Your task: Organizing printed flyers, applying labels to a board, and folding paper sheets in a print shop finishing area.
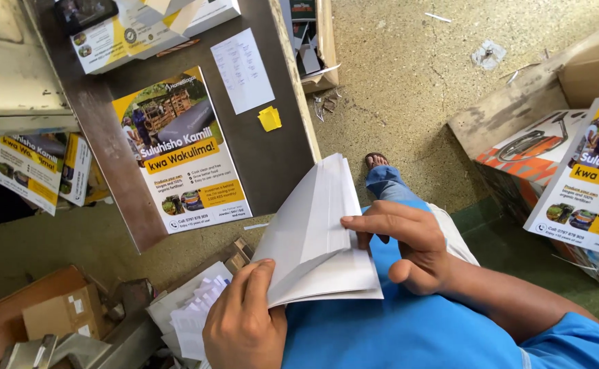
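Matt white paper sheets (313,232); glossy leaflet (180,154); rough concrete floor (409,82)

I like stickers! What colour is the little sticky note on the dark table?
Yellow. The little sticky note shows best in the head view, beside the white sheet.
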